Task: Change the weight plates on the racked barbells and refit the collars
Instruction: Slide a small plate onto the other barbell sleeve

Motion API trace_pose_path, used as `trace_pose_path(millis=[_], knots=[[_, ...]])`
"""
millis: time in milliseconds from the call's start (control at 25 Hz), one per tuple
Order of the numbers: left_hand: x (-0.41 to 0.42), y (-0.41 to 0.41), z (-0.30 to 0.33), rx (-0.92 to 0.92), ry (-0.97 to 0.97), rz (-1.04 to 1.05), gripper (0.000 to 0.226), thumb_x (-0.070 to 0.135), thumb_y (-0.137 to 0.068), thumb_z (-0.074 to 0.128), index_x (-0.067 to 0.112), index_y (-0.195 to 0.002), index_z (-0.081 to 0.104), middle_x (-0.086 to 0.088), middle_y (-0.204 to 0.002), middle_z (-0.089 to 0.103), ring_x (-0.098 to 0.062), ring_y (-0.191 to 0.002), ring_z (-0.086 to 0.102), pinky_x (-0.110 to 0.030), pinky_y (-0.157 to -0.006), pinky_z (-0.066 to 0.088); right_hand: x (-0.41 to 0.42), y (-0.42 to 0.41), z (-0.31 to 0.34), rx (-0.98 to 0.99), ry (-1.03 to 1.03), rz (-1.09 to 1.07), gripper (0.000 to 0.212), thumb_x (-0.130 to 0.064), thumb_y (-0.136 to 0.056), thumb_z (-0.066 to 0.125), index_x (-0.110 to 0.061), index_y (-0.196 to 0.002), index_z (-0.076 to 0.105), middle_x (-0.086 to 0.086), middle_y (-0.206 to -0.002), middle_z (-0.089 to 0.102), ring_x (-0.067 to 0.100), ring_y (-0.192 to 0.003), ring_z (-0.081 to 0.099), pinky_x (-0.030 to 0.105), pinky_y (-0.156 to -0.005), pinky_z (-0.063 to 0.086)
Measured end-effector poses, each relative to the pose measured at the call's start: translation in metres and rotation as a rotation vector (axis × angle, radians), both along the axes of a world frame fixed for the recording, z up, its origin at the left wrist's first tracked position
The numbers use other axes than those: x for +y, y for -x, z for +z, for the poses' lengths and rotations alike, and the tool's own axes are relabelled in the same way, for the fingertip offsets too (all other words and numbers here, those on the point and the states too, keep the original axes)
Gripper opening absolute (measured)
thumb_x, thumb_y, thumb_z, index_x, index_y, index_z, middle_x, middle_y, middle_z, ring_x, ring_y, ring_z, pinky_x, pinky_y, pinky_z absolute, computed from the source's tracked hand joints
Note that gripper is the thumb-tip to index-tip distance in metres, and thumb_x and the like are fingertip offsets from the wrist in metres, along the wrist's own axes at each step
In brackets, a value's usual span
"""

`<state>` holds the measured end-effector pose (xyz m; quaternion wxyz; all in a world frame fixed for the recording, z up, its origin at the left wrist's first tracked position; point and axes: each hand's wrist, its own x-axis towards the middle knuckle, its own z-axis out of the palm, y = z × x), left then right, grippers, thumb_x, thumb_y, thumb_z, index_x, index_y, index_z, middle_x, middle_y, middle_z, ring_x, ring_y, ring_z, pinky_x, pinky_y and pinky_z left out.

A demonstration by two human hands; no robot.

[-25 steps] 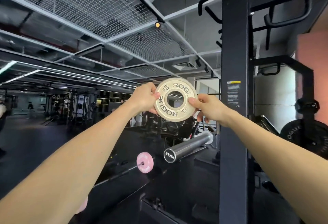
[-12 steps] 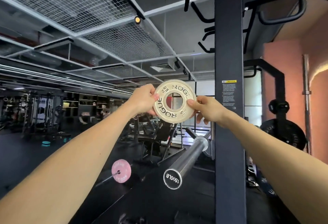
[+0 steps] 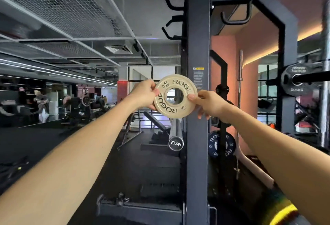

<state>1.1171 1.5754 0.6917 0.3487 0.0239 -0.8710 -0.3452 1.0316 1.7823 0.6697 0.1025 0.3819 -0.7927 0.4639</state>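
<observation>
Both arms out, left hand [image 3: 145, 94] and right hand [image 3: 207, 103] each pinch opposite rims of the small cream ROGUE plate [image 3: 175, 96], held upright in the air just above the bare barbell sleeve [image 3: 175, 138], beside the black rack upright [image 3: 197, 135].

Small plate held up at arm's length before the rack

The left hand [image 3: 144, 94] and right hand [image 3: 207, 103] pinch opposite edges of a cream Rogue plate [image 3: 175, 96], its face to the camera, above the bare barbell sleeve [image 3: 175, 136] beside the black rack upright [image 3: 197, 135]; a blue plate [image 3: 221, 145], apparently stored low, sits beyond.
</observation>
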Motion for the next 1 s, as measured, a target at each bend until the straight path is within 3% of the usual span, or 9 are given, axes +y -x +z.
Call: trace_pose_path(millis=[120,360,600,720,1000], knots=[[0.005,-0.016,-0.024,-0.055,-0.020,-0.072,0.009,0.015,-0.100,0.049,0.009,-0.093,0.049,-0.014,-0.105,0.066,-0.028,-0.078,0.073,-0.043,-0.064,0.062,0.013,-0.031,-0.022,-0.052,-0.008,-0.070,0.035,-0.040,-0.098,0.050,-0.006,-0.101,0.057,0.006,-0.080,0.070,0.018,-0.050,0.057,0.028,-0.043,0.042],[0.000,-0.035,-0.085,-0.136,-0.057,-0.111,0.015,0.015,-0.100,0.050,0.011,-0.086,0.046,-0.015,-0.103,0.067,-0.025,-0.076,0.072,-0.034,-0.055,0.061,0.011,-0.064,-0.077,-0.153,-0.089,-0.127,0.033,-0.039,-0.098,0.049,-0.007,-0.101,0.056,0.003,-0.078,0.069,0.018,-0.051,0.059,0.029,-0.043,0.043],[-0.006,-0.026,-0.106,-0.200,-0.099,-0.128,0.012,0.015,-0.101,0.048,0.004,-0.100,0.047,-0.015,-0.105,0.064,-0.028,-0.079,0.072,-0.042,-0.062,0.062,0.006,-0.060,-0.098,-0.209,-0.103,-0.135,0.033,-0.040,-0.098,0.048,-0.008,-0.096,0.054,0.005,-0.079,0.068,0.021,-0.052,0.058,0.028,-0.041,0.042],[-0.007,-0.014,-0.116,-0.227,-0.099,-0.120,0.015,0.015,-0.100,0.049,0.001,-0.106,0.049,-0.015,-0.106,0.063,-0.027,-0.079,0.071,-0.038,-0.058,0.062,0.004,-0.047,-0.108,-0.231,-0.109,-0.155,0.035,-0.040,-0.098,0.049,-0.006,-0.102,0.055,0.005,-0.080,0.068,0.021,-0.052,0.058,0.028,-0.041,0.042],[-0.010,0.026,-0.143,-0.119,-0.072,-0.010,0.012,0.016,-0.099,0.052,0.005,-0.104,0.052,-0.012,-0.105,0.062,-0.029,-0.088,0.067,-0.037,-0.054,0.061,-0.008,-0.012,-0.130,-0.200,-0.081,-0.195,0.026,-0.038,-0.098,0.049,-0.014,-0.089,0.051,0.001,-0.079,0.066,0.019,-0.047,0.057,0.026,-0.038,0.040]])
